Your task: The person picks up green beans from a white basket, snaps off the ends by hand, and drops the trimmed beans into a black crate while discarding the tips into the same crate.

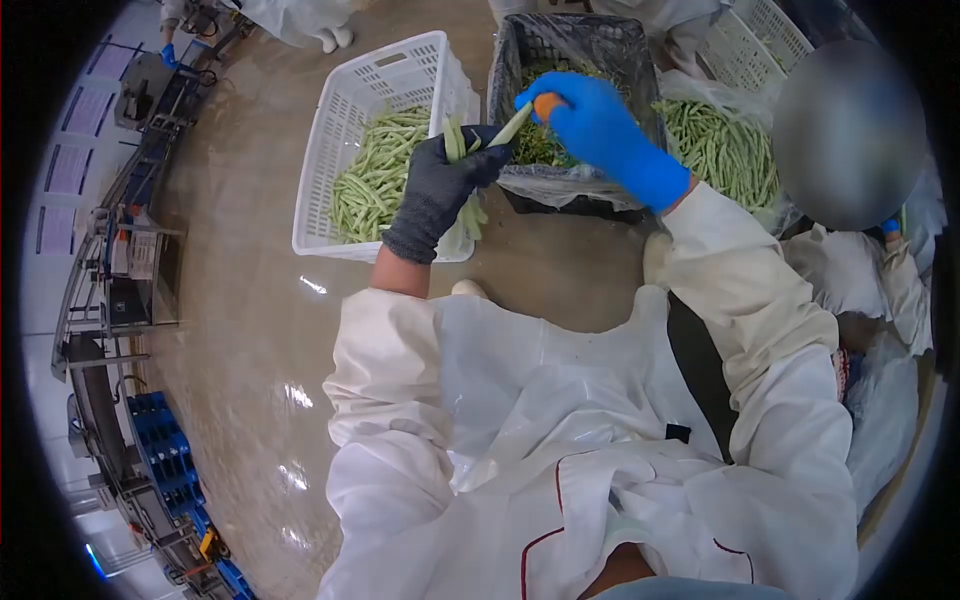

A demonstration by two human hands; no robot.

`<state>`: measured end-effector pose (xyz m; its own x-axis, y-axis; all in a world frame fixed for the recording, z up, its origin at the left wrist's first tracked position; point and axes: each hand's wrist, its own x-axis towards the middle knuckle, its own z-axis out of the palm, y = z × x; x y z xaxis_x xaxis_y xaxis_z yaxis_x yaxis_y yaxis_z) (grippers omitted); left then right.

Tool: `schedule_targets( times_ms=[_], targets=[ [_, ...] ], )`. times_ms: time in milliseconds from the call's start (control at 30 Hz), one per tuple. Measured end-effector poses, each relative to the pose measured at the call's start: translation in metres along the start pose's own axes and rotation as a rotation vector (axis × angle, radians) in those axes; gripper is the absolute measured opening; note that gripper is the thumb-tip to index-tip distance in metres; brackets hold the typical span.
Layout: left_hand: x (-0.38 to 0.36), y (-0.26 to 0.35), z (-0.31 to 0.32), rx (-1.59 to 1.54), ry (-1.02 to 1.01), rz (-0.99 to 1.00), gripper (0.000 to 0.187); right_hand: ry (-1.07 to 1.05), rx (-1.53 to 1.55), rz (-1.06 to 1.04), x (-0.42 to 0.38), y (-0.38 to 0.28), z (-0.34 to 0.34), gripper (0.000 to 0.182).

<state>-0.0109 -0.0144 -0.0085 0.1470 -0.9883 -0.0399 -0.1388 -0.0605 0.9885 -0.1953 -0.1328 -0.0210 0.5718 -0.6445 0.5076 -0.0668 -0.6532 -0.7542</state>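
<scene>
A basket holding beans is set at upper centre of the frame. A second crate is placed just to its right. Both hands are held before them: left hand, right hand. A co-worker is seated at far right.

I have a single view, from a camera worn on the person's head. It faces forward and steeply down, over the white coat toward the floor. A fisheye lens bends the edges into a dark circular border. The hands sit close, in the upper centre; the white crate lies just beyond them. No second view overlaps.
</scene>
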Motion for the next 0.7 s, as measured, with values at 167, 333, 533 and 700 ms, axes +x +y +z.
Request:
schedule_targets(
  times_ms=[167, 333, 533, 700],
  targets=[
    [0.010, -0.006, -0.003, -0.473, 0.020, 0.088, 0.033, -0.240, 0.366, 0.331, 0.002, 0.008, 0.000, 0.028],
    [0.012, -0.009, -0.025, -0.780, -0.042, 0.099, 0.037, -0.039, -0.700, 0.000, -0.003, 0.051, -0.009, 0.035],
    [0.003, -0.005, 0.010, -0.431, -0.129, -0.072, 0.034, -0.182, 0.453, 0.369, 0.012, -0.010, 0.003, 0.037],
    [-0.001, 0.002, 0.018, -0.409, -0.160, -0.153, 0.032, 0.110, 0.605, 0.403, 0.021, 0.002, -0.016, 0.031]
  ],
)
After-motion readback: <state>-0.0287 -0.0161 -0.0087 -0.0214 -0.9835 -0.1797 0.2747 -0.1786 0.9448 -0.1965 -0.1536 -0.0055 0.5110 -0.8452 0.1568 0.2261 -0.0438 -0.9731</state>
